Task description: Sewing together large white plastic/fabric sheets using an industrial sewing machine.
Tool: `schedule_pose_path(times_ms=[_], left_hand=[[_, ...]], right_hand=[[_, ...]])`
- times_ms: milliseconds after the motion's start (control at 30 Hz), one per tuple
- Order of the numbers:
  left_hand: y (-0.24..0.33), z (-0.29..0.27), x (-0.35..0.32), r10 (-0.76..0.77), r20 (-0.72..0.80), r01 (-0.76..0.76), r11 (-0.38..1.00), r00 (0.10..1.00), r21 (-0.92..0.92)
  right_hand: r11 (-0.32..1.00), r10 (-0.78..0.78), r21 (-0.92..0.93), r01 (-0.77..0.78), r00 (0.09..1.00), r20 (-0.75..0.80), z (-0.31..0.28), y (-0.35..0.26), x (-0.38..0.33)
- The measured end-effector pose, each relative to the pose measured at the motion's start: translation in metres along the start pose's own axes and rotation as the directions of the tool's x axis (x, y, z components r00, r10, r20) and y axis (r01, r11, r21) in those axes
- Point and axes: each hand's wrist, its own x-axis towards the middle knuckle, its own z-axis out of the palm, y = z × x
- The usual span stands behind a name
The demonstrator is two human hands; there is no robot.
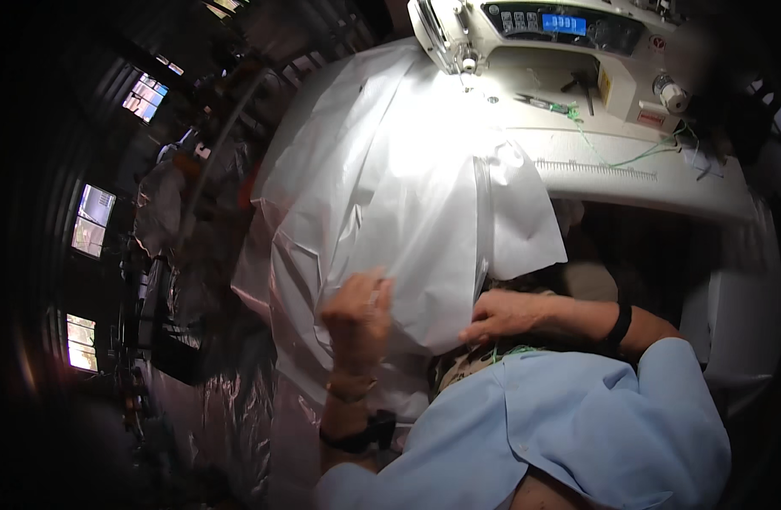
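A large white plastic-like sheet [416, 246] is spread across the sewing machine's bed and hangs down toward my lap. Along its right part runs a grey strip [484, 212], perhaps a zip. Over the lower left of the sheet is my left hand [358, 319], with bent fingers blurred by motion; whether they grip the sheet cannot be told. At the sheet's lower right edge, my right hand [505, 314] is closed, fingertips pressed together on that edge. The sewing machine [560, 38] stands beyond, its needle area [468, 76] lit brightly above the sheet.
Thread snips [543, 104] with green thread [616, 161] lie on the machine bed, near a printed ruler scale [594, 168]. Green thread ends [514, 350] lie at my lap. Clear plastic-wrapped material [229, 416] and dark equipment stand at the left.
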Motion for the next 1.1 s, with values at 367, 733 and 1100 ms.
schedule_pose_path(times_ms=[367,733,1100], left_hand=[[0.043,0.025,0.007,-0.127,0.068,0.144,0.854,0.990,-0.500],[0.040,0.044,-0.005,-0.144,0.443,0.330,0.866,0.885,-0.376],[0.027,0.043,-0.028,-0.338,0.380,0.508,0.565,0.861,-0.650]], right_hand=[[0.838,0.093,0.463,0.290,0.760,-0.643,-0.017,-0.002,-0.007],[0.957,-0.282,-0.122,0.261,0.935,-0.213,0.058,-0.007,0.017],[0.849,0.078,0.364,0.383,0.591,-0.803,0.010,0.000,-0.007]])
